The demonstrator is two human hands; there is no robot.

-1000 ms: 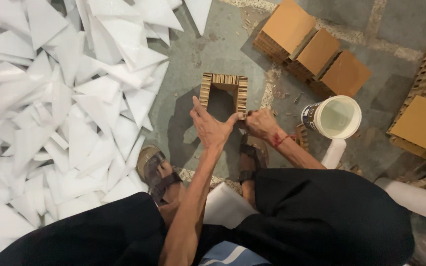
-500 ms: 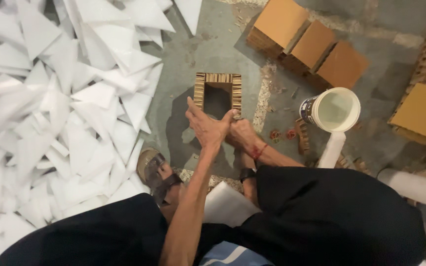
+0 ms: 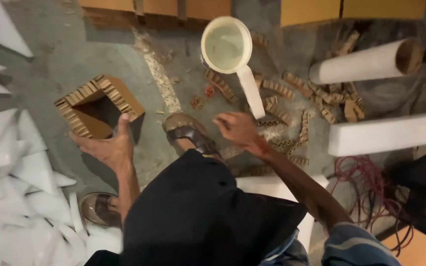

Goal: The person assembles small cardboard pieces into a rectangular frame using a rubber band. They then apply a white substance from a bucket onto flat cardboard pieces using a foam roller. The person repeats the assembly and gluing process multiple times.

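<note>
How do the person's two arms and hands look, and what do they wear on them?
Both hands, the left hand and the right hand, are bare, with no gloves. Both forearms are bare too. A thin red band goes around the right wrist. A rolled blue sleeve shows near the right elbow.

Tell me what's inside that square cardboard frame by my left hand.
The cardboard frame looks hollow: only a brown inner wall and dark shadow show. Its bottom is hidden in shadow. The left hand touches its near edge.
</note>
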